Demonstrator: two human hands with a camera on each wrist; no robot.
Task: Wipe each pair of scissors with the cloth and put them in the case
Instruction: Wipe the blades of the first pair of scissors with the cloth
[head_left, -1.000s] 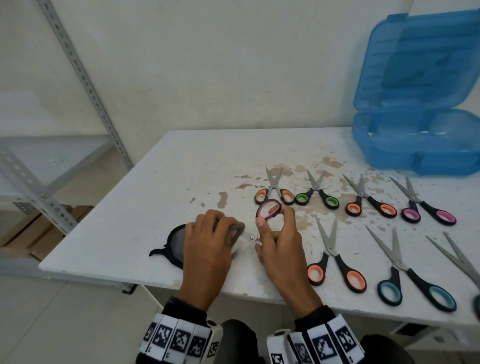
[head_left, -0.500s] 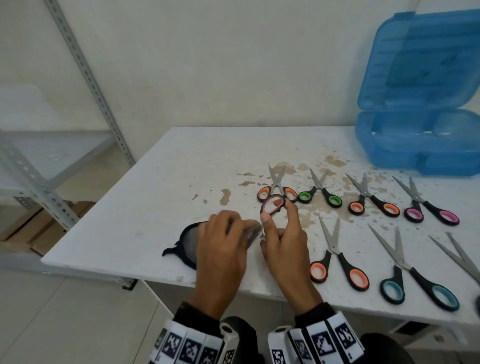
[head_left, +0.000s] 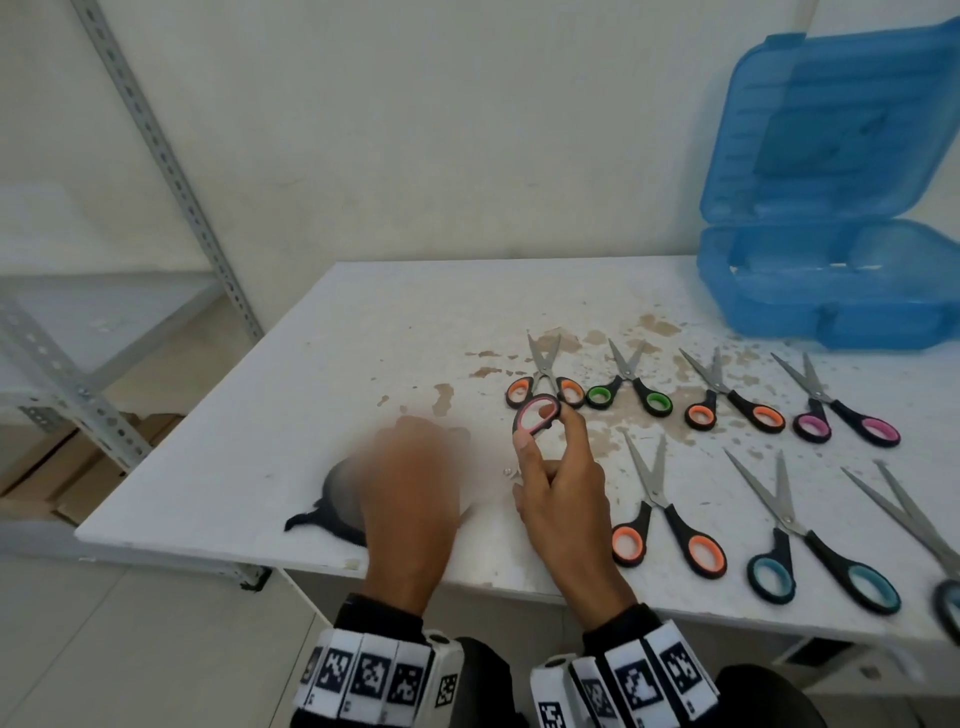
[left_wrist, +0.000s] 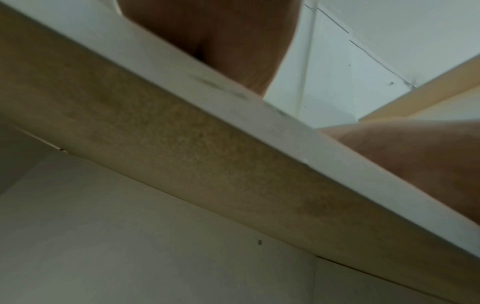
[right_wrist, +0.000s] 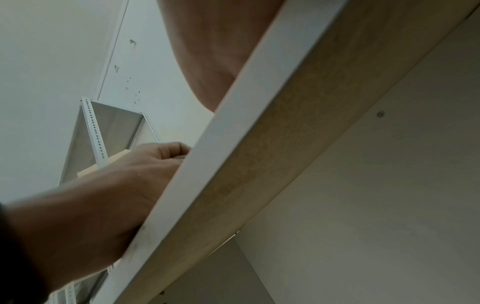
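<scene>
Scissors (head_left: 535, 415), pink-lined black handles, raised just above the table (head_left: 322, 374) near the middle of its front edge, pinched at one finger loop by the right hand (head_left: 563, 491); blades hidden behind the hands. Left hand (head_left: 410, 493) motion-blurred over the dark cloth (head_left: 332, 501) by the front edge; grip not determinable from any view. Judged light, rigid, steel blades smooth and apt to slide under cloth; points sharp. Best held by the loops or at the pivot, cloth drawn from pivot toward tips. Blue case (head_left: 831, 291) open at the far right corner. Eight other pairs lying in two rows toward the right edge, apparently unwiped.
</scene>
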